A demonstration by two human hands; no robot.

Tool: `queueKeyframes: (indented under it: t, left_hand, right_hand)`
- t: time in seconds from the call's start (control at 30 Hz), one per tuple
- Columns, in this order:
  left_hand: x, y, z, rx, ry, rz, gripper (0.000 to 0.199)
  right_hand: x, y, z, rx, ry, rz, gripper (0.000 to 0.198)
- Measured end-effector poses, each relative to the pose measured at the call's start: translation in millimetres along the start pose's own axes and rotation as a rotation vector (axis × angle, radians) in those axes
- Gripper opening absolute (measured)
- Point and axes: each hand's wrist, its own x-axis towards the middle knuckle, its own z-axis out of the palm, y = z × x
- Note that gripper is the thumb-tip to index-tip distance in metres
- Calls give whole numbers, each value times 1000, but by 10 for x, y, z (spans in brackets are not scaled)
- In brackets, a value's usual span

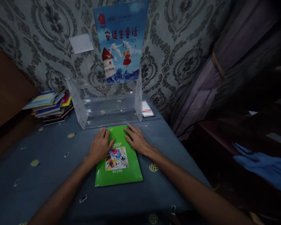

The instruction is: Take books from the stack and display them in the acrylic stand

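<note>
A green book (133, 164) lies flat on the blue cloth-covered table, its cover picture and print upside down to me. On its far left part rests my left hand (100, 145), fingers stretched out and thumb over the cover. My right hand (138, 140) lies at the far right edge with its fingers spread. Neither hand is wrapped around the book. Just beyond it stands a clear tiered display rack (110, 109). A blue book (121, 40) with red Chinese characters is upright at the rack's back, in front of the wall.
A stack of books (51, 104) sits at the left by the wall. A small white and red item (147, 109), blurred out, lies right of the rack. The table edge slopes along the right, near a tied curtain (201, 90) and a blue cloth (264, 167).
</note>
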Motion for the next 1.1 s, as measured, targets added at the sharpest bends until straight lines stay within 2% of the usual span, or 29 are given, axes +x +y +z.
queueKeyframes:
  t: [0.1,0.37,0.67,1.1]
  left_hand:
    - [3,-22,2,-7,-8,11,45]
    - [113,51,-228,59,-122,24,43]
    - [188,3,-41,-29,-84,108,48]
    - [285,67,-154,67,-129,122,47]
  right_hand:
    - [-9,7,0,25,19,7,43]
    - [-17,45,-4,111,28,-8,43]
    - [-13,41,-24,107,8,-11,44]
    - [-32,31,-52,115,12,-20,44]
